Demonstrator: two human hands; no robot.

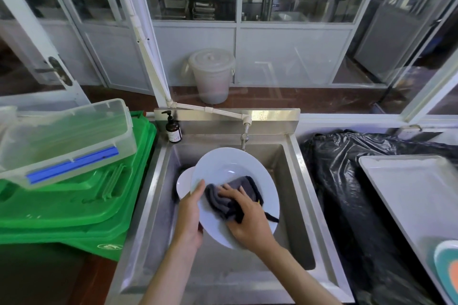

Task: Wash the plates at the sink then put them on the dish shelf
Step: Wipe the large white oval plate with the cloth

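Note:
A large white plate (238,163) is held tilted over the steel sink (301,188). My left hand (189,215) grips its left rim, thumb on the front face. My right hand (247,218) presses a dark grey cloth (244,187) against the plate's inner face, fingers curled over the cloth. A second white plate (183,184) lies in the sink behind and left of the first, mostly hidden. The tap (245,135) hangs just above the plate's far rim; I see no water running.
A brown soap pump bottle (173,129) stands at the sink's back left corner. Green bins (74,205) with a clear plastic box (67,136) on top sit left. A black bag (347,181) and a white tray (409,193) lie right.

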